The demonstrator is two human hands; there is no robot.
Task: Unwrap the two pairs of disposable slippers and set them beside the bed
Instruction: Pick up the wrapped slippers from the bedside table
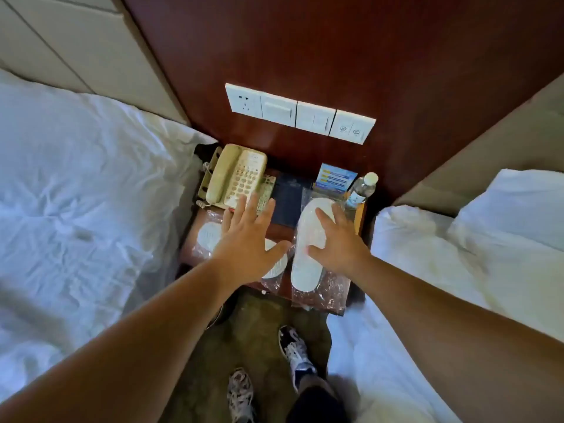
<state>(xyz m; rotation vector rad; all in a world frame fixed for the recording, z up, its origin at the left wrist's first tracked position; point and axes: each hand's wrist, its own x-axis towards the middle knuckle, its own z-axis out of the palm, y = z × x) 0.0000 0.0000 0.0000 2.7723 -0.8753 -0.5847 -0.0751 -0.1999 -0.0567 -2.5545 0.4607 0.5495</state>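
Head cam: nothing unwrapped yet, left hand (247, 239) splayed over left slipper pack (208, 236), right hand (338, 239) flat on right slipper pack (306, 270).

1. Under my right hand (338, 242), the slipper wrap (332, 291) is clear, crinkled, glossy plastic; the slippers (303, 270) look matt white.
2. I see the nightstand (282, 232) and wall panel (305, 41) as polished reddish wood.
3. The bed sheet (76, 178) is creased matt cloth.

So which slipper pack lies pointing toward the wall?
The right pack, under the right hand beside the bottle; the left pack lies crosswise near the phone.
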